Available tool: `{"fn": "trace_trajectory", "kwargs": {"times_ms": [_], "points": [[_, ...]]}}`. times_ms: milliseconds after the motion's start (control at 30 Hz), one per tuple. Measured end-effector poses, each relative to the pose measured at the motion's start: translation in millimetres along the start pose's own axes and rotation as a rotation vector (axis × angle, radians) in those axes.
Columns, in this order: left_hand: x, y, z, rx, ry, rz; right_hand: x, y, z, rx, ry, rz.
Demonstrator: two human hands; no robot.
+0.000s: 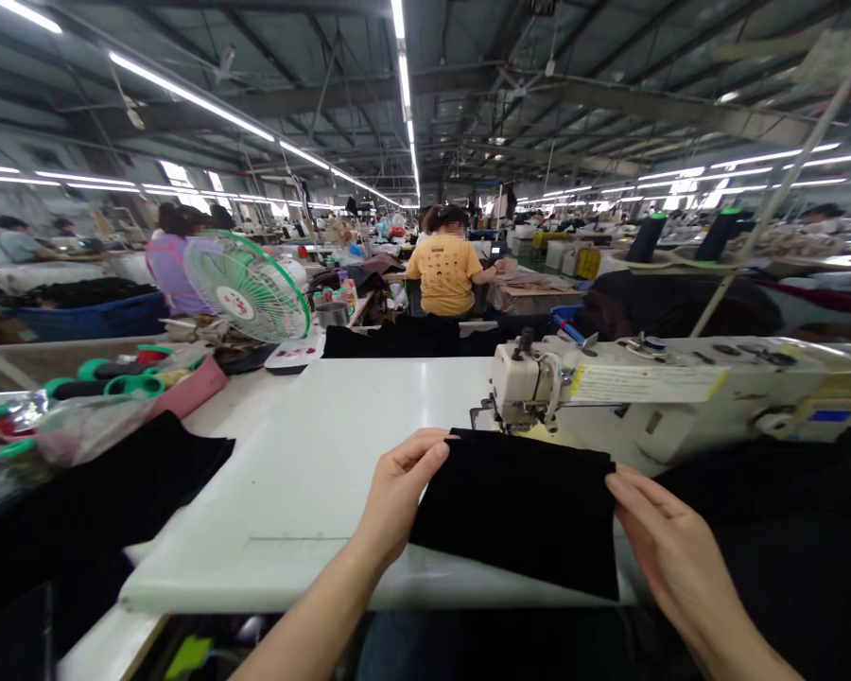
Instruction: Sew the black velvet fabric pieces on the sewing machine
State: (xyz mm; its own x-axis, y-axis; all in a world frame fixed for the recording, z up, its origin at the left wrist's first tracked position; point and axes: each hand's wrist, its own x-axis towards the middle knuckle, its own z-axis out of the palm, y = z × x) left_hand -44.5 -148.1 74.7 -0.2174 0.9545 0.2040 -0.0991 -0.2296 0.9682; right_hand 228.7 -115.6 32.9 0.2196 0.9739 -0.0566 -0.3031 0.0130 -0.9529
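Note:
A black fabric piece [517,511] hangs between my two hands, in front of the sewing machine [529,388]. My left hand [404,482] pinches its upper left corner between thumb and fingers. At the upper right corner, my right hand [663,530] grips the cloth the same way. The top edge is stretched nearly straight, and the lower edge slants down to the right. Behind the cloth, the machine's needle area is partly hidden. Under my hands lies the white tabletop [290,473].
More black cloth lies at left [113,492] and at right [787,511]. A green fan [248,288] stands beyond the table's left side, near thread spools [120,374] and a pink box [191,388]. A co-worker in a yellow shirt [443,274] sits ahead.

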Motion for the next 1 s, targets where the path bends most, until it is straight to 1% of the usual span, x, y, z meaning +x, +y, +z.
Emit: {"fn": "trace_trajectory", "kwargs": {"times_ms": [67, 167, 267, 367, 433, 600, 700, 1000], "points": [[0.1, 0.5, 3.8, 0.043, 0.067, 0.02, -2.3, -1.8, 0.7, 0.025, -0.017, 0.009], [-0.1, 1.1, 8.0, 0.045, 0.133, 0.022, -3.5, -4.0, 2.4, 0.047, 0.031, 0.003], [-0.6, 2.3, 8.4, -0.018, 0.142, -0.002, -2.7, -6.0, 4.3, 0.086, 0.08, 0.006], [-1.1, 5.0, 6.8, -0.043, 0.119, -0.042, -2.0, -7.8, 5.0, 0.114, 0.082, 0.033], [-1.0, 7.0, 6.0, -0.037, 0.11, -0.043, -2.3, -9.0, 5.0, 0.117, 0.078, 0.048], [1.1, 7.7, 7.1, -0.038, 0.189, -0.048, -4.5, -11.6, 4.3, 0.124, 0.083, 0.056], [2.3, 6.8, 8.9, -0.042, 0.201, -0.05, -4.3, -12.1, 3.5, 0.13, 0.088, 0.069], [6.9, 2.7, 11.1, -0.041, 0.223, -0.032, -2.8, -11.4, 3.2, 0.122, 0.02, 0.02]]}}
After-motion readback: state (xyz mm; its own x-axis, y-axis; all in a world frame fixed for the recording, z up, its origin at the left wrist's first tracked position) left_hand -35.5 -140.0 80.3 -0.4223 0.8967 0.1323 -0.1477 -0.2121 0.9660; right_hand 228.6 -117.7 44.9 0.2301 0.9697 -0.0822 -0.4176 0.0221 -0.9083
